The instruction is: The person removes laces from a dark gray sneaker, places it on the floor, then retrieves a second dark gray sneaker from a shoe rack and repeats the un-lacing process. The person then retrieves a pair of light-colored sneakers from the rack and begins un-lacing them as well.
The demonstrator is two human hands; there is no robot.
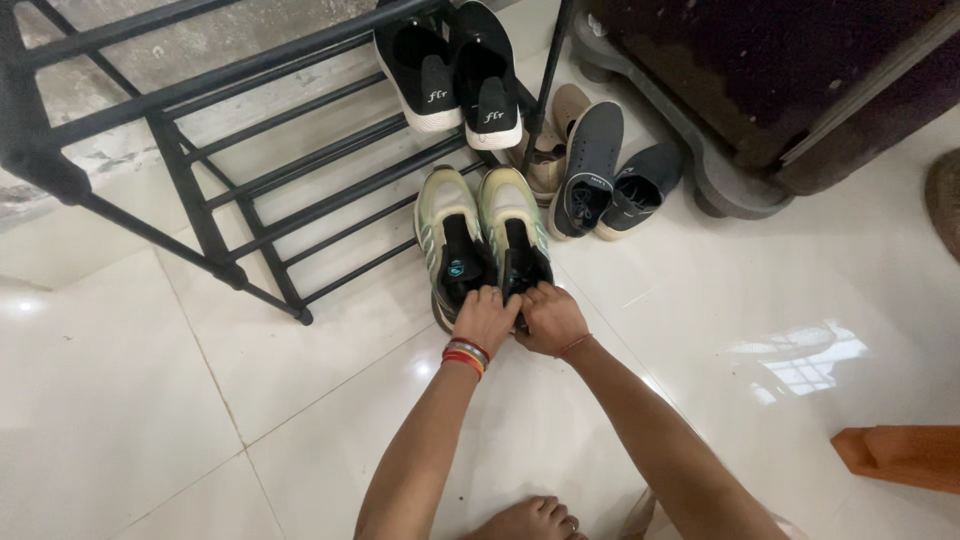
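two pale green sneakers (480,235), black-lined, side by side

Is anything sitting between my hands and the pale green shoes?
Nothing visible. The left hand and right hand already grip the heels of the green shoes, which lie on the lowest bars of the black rack. The dark shoes sit off to the right.
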